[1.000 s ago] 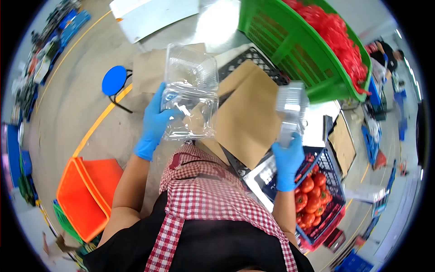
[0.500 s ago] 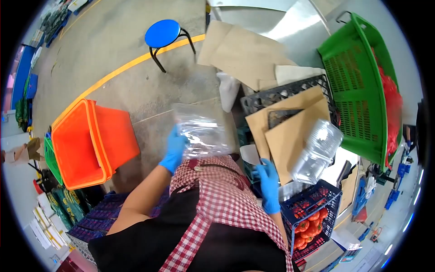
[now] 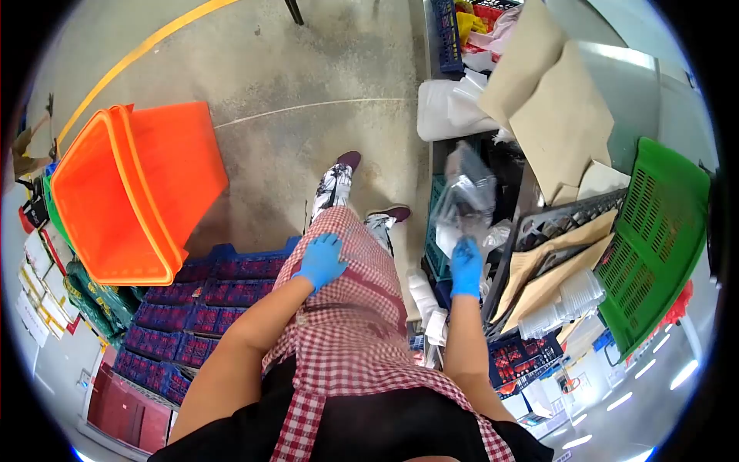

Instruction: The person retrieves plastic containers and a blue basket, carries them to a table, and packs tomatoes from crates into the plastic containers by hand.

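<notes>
My left hand (image 3: 322, 262), in a blue glove, rests on the red-and-white checked apron (image 3: 350, 308) at my thigh; its fingers are spread and it holds nothing. In my gloved right hand (image 3: 466, 269), fingers closed, is the edge of a clear plastic container (image 3: 466, 192), blurred and hanging over the shelf beside the worktable. A stack of clear containers (image 3: 566, 304) lies right of my right hand, by brown cardboard sheets (image 3: 554, 281) in a black crate (image 3: 570, 208).
Orange bins (image 3: 165, 185) stand at the left, above stacked dark blue crates (image 3: 192, 323). A green basket (image 3: 658, 246) is at the right, and a crate of tomatoes (image 3: 523, 358) sits lower right. More cardboard (image 3: 562, 115) covers the metal table (image 3: 631, 92).
The view has swung toward the floor and lower shelf. My left hand let go of the clear container and moved to the apron. My right hand has taken hold of a clear container.
</notes>
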A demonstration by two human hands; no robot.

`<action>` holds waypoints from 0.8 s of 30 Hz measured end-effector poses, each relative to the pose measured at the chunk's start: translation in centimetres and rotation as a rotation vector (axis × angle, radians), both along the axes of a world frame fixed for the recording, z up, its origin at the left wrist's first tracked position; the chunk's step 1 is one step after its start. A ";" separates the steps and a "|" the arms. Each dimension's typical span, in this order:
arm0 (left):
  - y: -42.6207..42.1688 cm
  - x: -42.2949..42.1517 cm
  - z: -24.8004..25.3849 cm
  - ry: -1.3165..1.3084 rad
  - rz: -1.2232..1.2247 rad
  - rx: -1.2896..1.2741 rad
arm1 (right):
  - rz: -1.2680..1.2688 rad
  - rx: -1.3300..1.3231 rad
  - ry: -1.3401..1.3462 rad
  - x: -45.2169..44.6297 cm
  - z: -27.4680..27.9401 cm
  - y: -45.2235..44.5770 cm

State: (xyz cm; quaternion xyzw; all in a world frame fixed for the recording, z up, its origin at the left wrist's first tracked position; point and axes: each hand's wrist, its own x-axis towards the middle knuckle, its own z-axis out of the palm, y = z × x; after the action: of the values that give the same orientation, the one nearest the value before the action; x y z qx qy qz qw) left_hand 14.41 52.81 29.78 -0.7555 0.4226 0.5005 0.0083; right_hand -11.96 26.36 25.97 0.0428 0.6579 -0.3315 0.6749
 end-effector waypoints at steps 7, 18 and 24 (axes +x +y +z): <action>0.4 1.9 0.2 0.000 0.038 0.014 | -0.251 -0.300 0.169 1.1 -9.5 -12.7; 1.9 2.1 -0.5 -0.101 -0.039 -0.017 | 0.902 -0.706 1.215 1.3 -17.1 -16.0; 1.8 2.2 -0.7 -0.089 -0.068 0.024 | 0.783 -0.647 1.228 4.1 -20.1 -22.1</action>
State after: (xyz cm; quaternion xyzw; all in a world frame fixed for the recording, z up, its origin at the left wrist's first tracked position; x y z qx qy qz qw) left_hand 16.59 54.64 29.09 -0.7621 0.4413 0.4708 0.0535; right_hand -7.81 4.25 5.84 -0.5799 0.7505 -0.2093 0.2381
